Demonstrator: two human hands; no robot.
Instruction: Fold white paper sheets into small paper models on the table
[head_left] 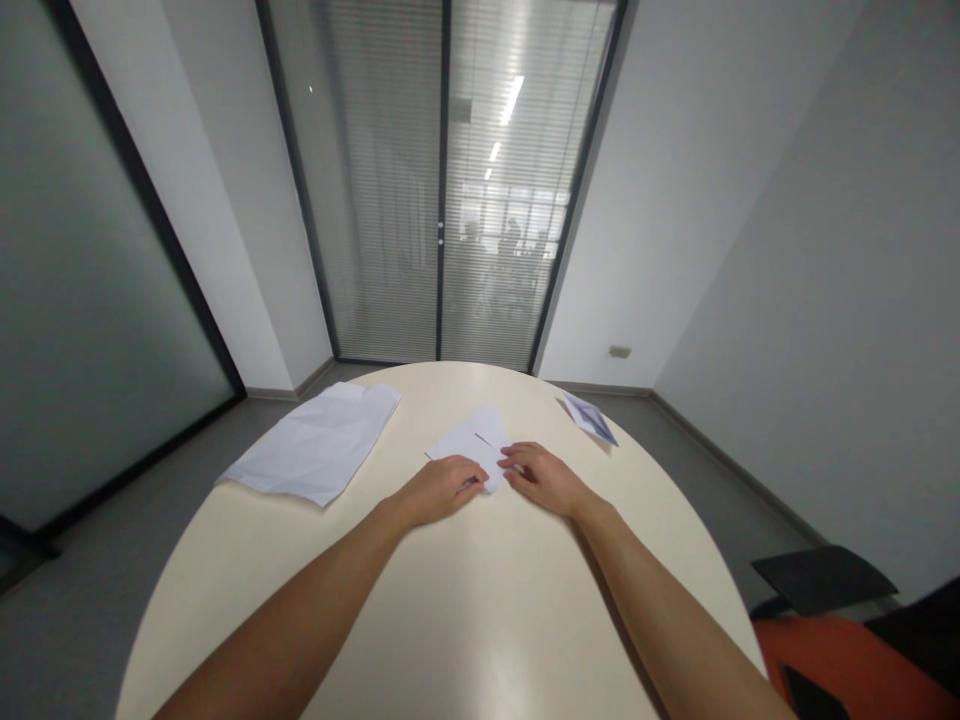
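Observation:
A small white folded paper [466, 437] lies on the round table in front of me, with a dark slit-like line between its folded parts. Over its near left edge is my left hand [448, 484], fingers curled together and closed on the paper. My right hand [541, 474] rests at the paper's right edge, its fingertips touching it and its fingers slightly apart. The fingers partly hide the paper's near corner.
Large creased white sheets [319, 445] lie at the left of the cream table [465, 620]. A folded paper piece with a bluish-grey face [591, 420] sits near the right edge. An orange chair [847, 660] with a black armrest [823, 578] stands at the lower right.

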